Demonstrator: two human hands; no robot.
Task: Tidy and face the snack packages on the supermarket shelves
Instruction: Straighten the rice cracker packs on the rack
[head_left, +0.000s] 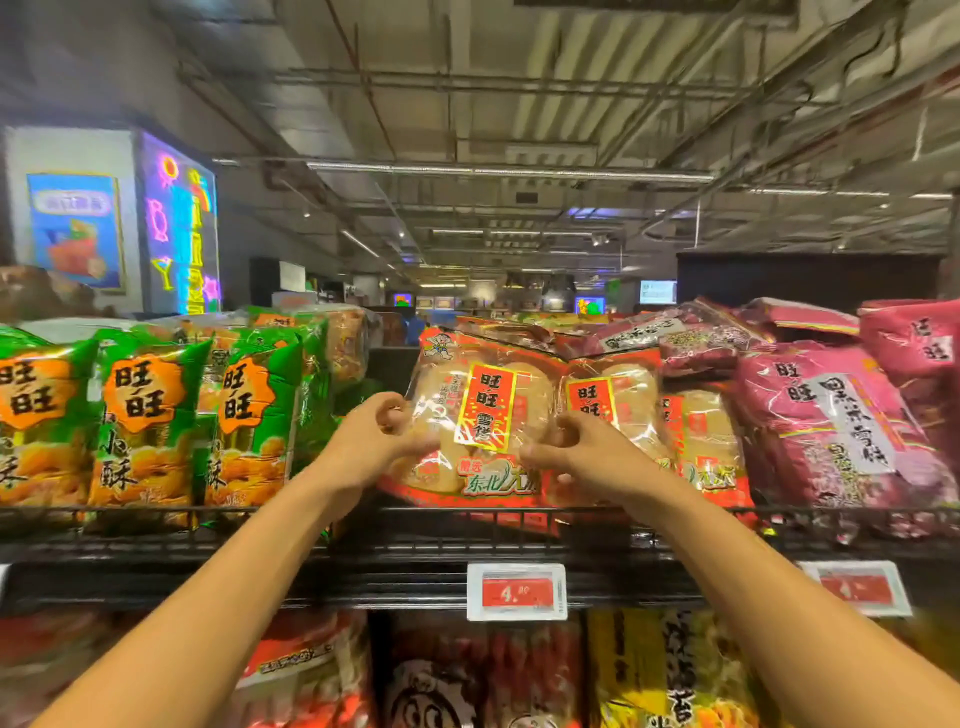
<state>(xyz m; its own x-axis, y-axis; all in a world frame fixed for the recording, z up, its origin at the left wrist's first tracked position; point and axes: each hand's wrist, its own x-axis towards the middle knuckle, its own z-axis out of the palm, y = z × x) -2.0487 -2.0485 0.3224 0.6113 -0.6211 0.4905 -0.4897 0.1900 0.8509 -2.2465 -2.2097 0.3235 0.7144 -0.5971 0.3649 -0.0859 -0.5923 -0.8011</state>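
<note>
You are gripping the red rice-cracker bag (480, 415) on the top shelf (415, 525) with left hand (371, 441) and right hand (582, 452), fingers curled round its sides. Green bags (145, 426) are facing forward; maroon bags (831, 415) are lying tumbled, awaiting straightening.

There is just one view, taken from the person's head, and it faces the top shelf (415, 551) of a supermarket aisle straight on. The lens is wide: the shelf's front rail runs across the whole width and bows a little, and both forearms reach in from the bottom corners towards the middle. It stands close, near enough that the left hand (363, 441) and right hand (582, 452) meet at a red rice cracker bag (483, 415) in the centre. The view tilts fairly high, so the ceiling pipes fill the upper half, and the tops of the lower shelf's packets only just show along the bottom edge.
</note>
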